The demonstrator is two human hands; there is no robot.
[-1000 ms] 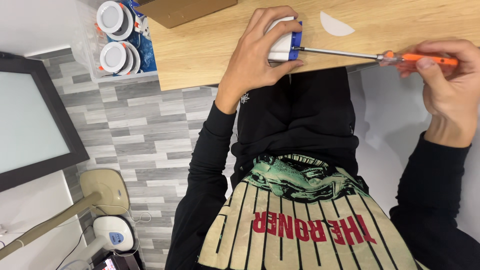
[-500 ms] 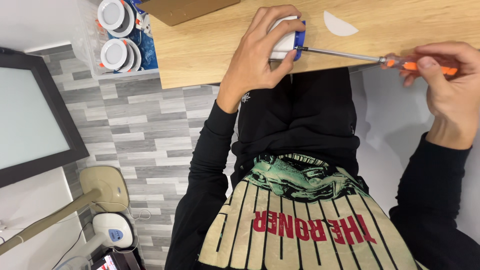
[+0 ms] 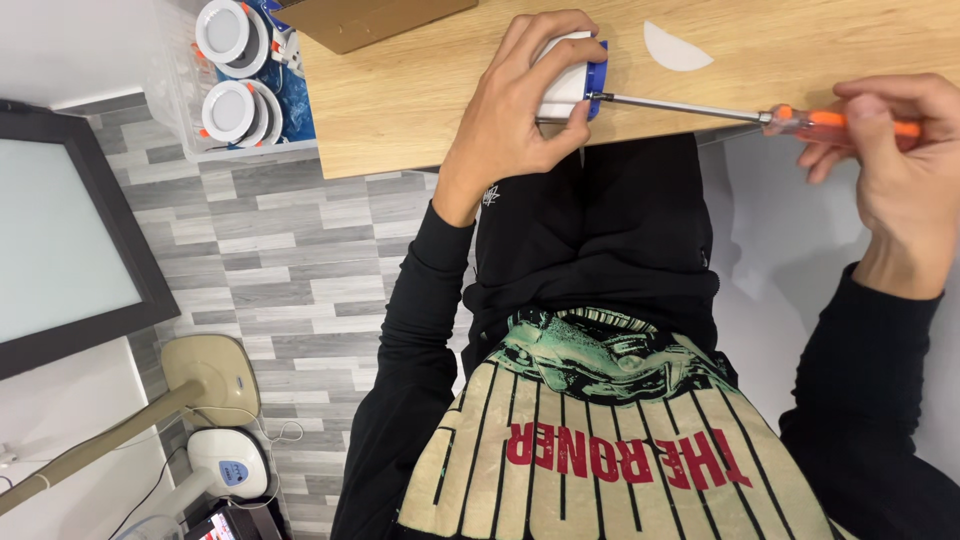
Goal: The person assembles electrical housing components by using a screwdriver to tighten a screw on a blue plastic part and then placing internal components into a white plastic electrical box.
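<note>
Two hands on the job, and I'm watching both from up top. Left hand [image 3: 520,110] is wrapped over a small white fitting with a blue end [image 3: 572,78], fingers curled tight around its body, pinning it near the front edge of the wooden table [image 3: 420,110]. Right hand [image 3: 890,150] has its fingers closed snug around the orange handle of the screwdriver [image 3: 760,113], out past the table edge.

How will that fitting handle? I'd judge it light, hard plastic, a bit slick, liable to spin or skid if the grip slackens, so clamping around the white body and leaving the blue face bare looks right. The screwdriver is stiff steel with a thin shaft; best taken by the handle, exactly where the fingers sit.

Its long axis runs nearly level across the view, dipping slightly toward the handle, tip pointing left and meeting the blue end of the fitting. Whether the tip is seated in a screw, I can't tell.

Off to the side, round white downlights [image 3: 228,60] sit in a clear bin, and a white half-disc [image 3: 672,48] lies on the table beyond the shaft.
</note>
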